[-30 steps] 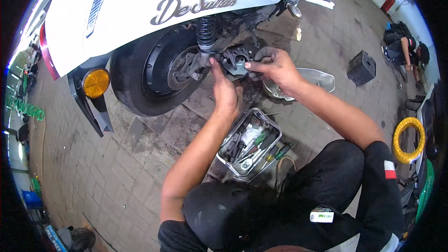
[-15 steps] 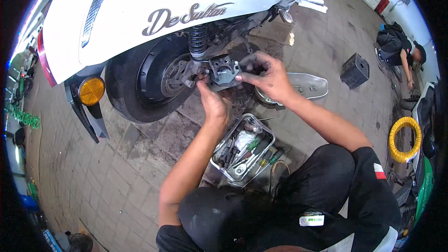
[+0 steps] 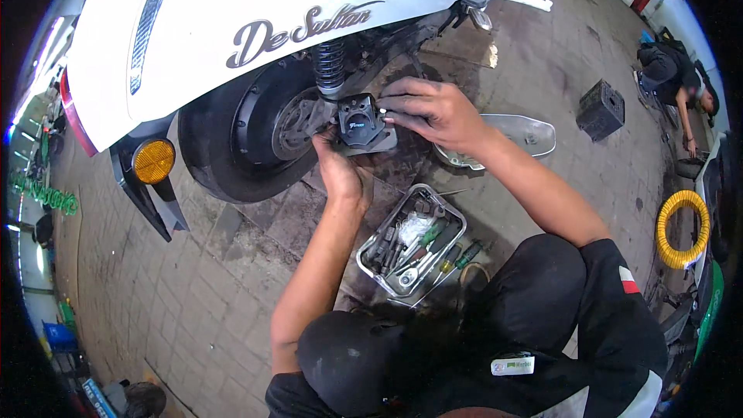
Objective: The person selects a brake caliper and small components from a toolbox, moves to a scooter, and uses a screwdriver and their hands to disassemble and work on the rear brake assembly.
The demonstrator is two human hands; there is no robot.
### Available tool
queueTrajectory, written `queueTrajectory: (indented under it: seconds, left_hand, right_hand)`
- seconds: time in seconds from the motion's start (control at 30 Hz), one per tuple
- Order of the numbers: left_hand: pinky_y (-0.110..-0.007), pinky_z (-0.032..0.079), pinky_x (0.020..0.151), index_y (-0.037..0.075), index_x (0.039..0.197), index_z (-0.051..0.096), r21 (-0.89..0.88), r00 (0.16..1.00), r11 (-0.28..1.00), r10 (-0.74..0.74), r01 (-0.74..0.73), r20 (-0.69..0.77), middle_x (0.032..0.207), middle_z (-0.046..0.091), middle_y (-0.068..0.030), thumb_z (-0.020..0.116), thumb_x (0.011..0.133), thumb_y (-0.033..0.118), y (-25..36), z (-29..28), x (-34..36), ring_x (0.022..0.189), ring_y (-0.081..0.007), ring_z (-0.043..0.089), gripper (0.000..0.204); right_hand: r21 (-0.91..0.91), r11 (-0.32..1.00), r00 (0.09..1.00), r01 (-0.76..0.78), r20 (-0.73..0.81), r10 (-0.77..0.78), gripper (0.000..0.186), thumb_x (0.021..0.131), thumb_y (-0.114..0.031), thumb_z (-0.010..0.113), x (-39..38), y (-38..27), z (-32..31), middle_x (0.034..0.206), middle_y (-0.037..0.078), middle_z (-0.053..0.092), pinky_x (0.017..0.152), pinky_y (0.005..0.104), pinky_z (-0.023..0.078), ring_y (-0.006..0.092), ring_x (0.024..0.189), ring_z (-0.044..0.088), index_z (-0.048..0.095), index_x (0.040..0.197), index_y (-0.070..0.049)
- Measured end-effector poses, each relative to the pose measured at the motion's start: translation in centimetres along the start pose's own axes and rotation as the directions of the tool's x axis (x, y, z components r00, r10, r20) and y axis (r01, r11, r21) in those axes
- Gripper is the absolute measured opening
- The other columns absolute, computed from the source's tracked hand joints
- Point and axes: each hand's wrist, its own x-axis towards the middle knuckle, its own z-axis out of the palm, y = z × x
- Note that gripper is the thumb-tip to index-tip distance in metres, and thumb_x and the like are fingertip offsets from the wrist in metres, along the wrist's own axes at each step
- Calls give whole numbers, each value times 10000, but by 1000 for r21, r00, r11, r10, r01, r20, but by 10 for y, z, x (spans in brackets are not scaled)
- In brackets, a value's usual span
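Observation:
A dark, squarish brake caliper [image 3: 358, 125] with a round recess in its face is turned up toward me, just below the black coil shock absorber [image 3: 330, 66]. My left hand [image 3: 340, 174] supports it from below and left, fingers partly hidden behind it. At the caliper's right edge, the thumb and fingers of my right hand [image 3: 441, 116] close around a small bright bit that I cannot make out. Left of the caliper are the brake disc [image 3: 292, 128] and the black rear wheel [image 3: 209, 135] of a white scooter [image 3: 186, 54].
A metal tray [image 3: 364, 269] of hand tools lies between me and the wheel, with screwdrivers [image 3: 469, 254] beside it. Beyond my right forearm rests a silver cover [image 3: 534, 137]. Farther right are a black crate [image 3: 601, 112], a yellow coiled hose [image 3: 662, 232] and a crouching person [image 3: 673, 70].
The caliper has tilted so its face shows more fully. My right fingers have straightened and shifted slightly up along its right edge. The left hand has moved a little left with it.

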Motion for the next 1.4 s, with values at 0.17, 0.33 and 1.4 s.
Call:
queueTrajectory:
  seconds: [0.17,0.33,1.4]
  left_hand:
    - [-487,507,855,162,1334,489,-6,999,1000,-17,18,38,1282,577,-74,188,977,663,1,-6,3,1130,-266,580,684]
    - [-474,503,893,150,1323,497,2,993,1000,-30,30,115,1288,573,-82,209,982,642,9,2,-5,1146,-264,575,664]
    - [-370,382,1027,105,1453,251,110,935,946,275,-305,225,1293,482,-85,720,887,273,-27,-26,1,1171,-195,486,754]
  right_hand:
    - [-133,986,994,101,49,-95,212,822,-139,722,1,4,1,1032,99,666,713,376,561,294,871,675,683,1019,-70]
    - [-188,977,995,98,-8,-101,290,786,-61,734,-1,2,11,1042,108,662,719,374,565,309,882,674,659,1066,-58]
    - [317,879,934,-355,153,322,559,854,-246,748,-6,3,31,1043,171,672,871,360,483,274,978,644,557,1317,3]
